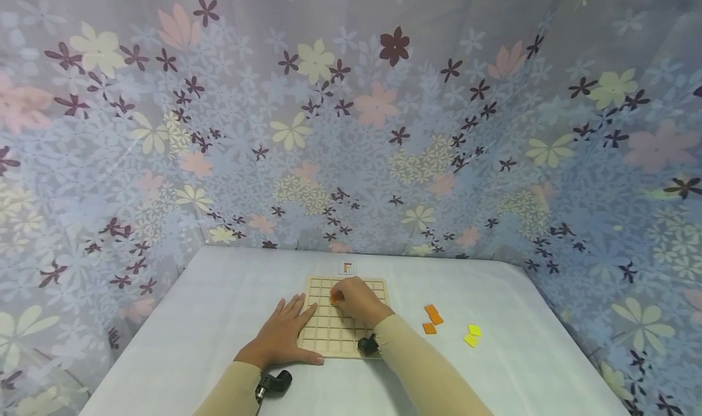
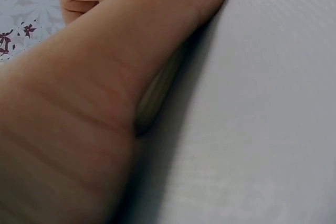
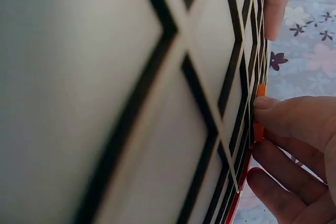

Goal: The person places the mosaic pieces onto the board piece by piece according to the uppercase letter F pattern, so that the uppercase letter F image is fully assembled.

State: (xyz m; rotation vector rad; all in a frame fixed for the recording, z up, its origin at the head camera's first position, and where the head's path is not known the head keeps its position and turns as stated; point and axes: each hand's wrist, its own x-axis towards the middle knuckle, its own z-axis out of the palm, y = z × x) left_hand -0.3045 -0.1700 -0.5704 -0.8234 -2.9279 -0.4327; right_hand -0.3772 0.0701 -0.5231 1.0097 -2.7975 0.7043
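A square wooden grid board (image 1: 329, 337) lies on the white table, its raised lines forming rows of cells. My left hand (image 1: 282, 334) rests spread along the board's left edge, thumb stretched out by the near left corner. Over the upper middle of the board, my right hand (image 1: 362, 300) pinches an orange tile (image 3: 259, 130) between thumb and fingers, down at the grid. Red pieces (image 3: 245, 169) show at the board beside those fingers in the right wrist view; in the head view the right hand hides that part. The left wrist view is mostly filled by the left hand's palm side.
Right of the board lie several loose orange tiles (image 1: 429, 329), and farther right two yellow tiles (image 1: 474, 330). A small card with a printed grid pattern (image 1: 347, 268) lies just behind the board. Flowered cloth (image 1: 351, 130) hangs behind and beside the table.
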